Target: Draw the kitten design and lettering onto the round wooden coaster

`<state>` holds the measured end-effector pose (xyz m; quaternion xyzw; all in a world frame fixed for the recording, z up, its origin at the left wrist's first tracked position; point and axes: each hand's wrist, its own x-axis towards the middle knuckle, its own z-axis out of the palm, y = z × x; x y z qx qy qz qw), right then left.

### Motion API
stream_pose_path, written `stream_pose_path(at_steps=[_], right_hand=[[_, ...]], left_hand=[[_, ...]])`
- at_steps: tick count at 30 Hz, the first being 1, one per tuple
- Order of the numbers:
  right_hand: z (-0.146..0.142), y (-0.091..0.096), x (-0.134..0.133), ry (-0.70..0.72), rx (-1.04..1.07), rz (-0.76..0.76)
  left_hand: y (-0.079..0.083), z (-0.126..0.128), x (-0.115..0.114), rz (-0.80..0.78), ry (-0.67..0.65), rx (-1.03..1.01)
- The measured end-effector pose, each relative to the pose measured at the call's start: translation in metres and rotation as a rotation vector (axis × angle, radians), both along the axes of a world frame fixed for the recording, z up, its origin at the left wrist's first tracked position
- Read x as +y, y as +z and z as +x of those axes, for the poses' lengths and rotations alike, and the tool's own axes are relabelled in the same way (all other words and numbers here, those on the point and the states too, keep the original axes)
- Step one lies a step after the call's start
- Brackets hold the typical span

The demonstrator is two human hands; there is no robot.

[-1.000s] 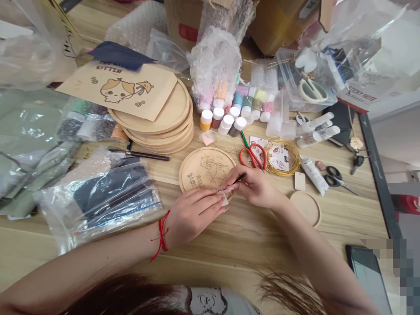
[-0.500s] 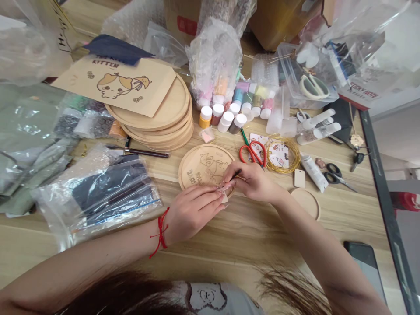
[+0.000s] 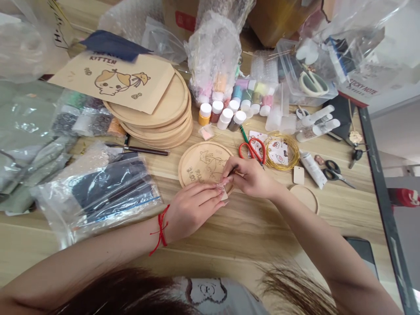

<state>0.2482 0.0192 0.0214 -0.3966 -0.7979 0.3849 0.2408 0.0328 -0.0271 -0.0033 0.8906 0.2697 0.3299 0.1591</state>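
While both hands work at the near edge of a round wooden plate (image 3: 198, 164) (a cat drawn on it in brown lines) at frame centre, bare tabletop (image 3: 249, 232) lies open below them. Red-handled scissors (image 3: 252, 151) sit just beyond. The right hand (image 3: 251, 177) pinches a thin dark stick (image 3: 233, 172); the left hand (image 3: 193, 213) closely grips a small pale piece (image 3: 224, 195) at the rim.

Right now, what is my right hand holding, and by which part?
A thin dark tool, probably a paintbrush, pinched by its shaft in the fingertips of your right hand; tip hidden.
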Motion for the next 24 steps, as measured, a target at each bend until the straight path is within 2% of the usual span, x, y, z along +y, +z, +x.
stream_pose_path(at_steps=[5, 10, 17, 24], right_hand=[[0.000, -0.003, -0.008, -0.075, -0.039, 0.009], [0.001, -0.001, -0.010, -0.111, -0.046, -0.049], [0.004, 0.002, -0.013, -0.177, 0.098, -0.091], [0.007, -0.007, -0.018, -0.159, 0.073, -0.083]], left_hand=[[0.000, 0.000, 0.001, 0.004, -0.001, -0.017], [0.001, -0.001, 0.001, -0.002, -0.007, -0.011], [0.001, 0.000, 0.002, 0.021, -0.003, -0.012], [0.001, 0.000, 0.002, 0.017, -0.007, -0.001]])
